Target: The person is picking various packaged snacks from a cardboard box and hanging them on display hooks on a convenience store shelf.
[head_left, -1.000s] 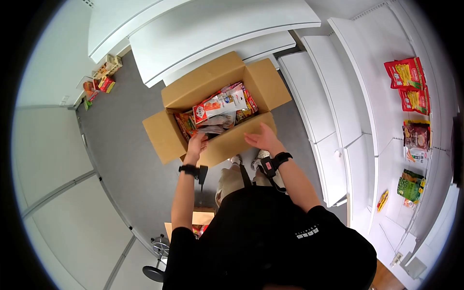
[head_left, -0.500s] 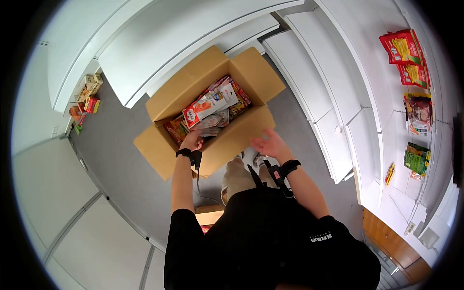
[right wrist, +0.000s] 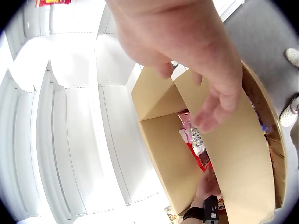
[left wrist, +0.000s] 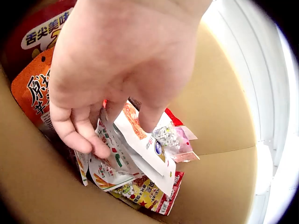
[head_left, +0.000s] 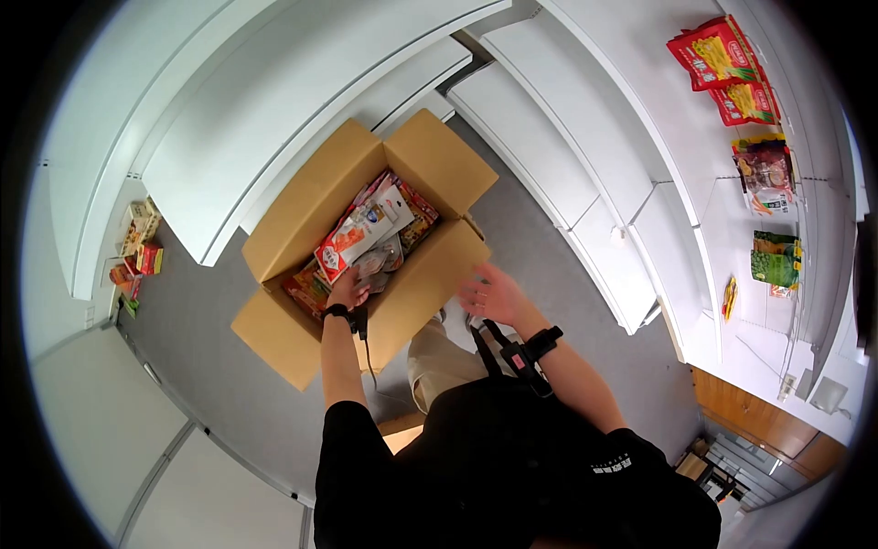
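One cardboard box [head_left: 293,343], flaps open, stands on the grey floor [head_left: 229,403], full of snack packets [head_left: 407,220]. Left hand [head_left: 346,289] is inside it, fingers bent down onto a white packet [left wrist: 148,148] with a round blue logo; whether they pinch it cannot be told. Beside it lie one orange packet [left wrist: 32,91] and one red packet [left wrist: 42,32], both in Chinese print. Right hand [head_left: 489,295] is by the near flap, fingers loosely spread, holding nothing. The white shelves [head_left: 640,137] hold two red bags [head_left: 718,53] and one green bag [head_left: 776,258].
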The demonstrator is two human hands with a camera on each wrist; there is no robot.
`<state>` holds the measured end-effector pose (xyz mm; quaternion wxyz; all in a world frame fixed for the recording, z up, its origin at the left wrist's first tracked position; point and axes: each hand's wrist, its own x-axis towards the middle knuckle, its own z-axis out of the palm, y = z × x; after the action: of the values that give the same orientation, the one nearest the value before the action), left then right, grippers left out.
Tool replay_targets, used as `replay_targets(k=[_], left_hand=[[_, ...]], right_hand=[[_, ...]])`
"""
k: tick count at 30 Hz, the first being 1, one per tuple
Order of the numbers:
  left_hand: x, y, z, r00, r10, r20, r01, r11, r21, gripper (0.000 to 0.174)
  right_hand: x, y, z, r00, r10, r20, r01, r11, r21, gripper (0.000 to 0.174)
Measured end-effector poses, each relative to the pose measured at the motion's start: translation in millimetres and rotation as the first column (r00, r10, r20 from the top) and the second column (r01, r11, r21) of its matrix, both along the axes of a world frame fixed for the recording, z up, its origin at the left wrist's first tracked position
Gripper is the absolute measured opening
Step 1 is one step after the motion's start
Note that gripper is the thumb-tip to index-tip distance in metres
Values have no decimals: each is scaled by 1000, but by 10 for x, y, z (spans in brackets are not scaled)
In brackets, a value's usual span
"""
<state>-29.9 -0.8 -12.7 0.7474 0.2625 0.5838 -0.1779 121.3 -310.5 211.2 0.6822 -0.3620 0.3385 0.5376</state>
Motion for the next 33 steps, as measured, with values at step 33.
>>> replay_targets(k=[33], left_hand=[[795, -1885, 3666, 753, -88, 652, -61, 977, 203, 47]], right_hand=[[391, -409, 646, -202, 326, 924, 36, 945, -325, 39]])
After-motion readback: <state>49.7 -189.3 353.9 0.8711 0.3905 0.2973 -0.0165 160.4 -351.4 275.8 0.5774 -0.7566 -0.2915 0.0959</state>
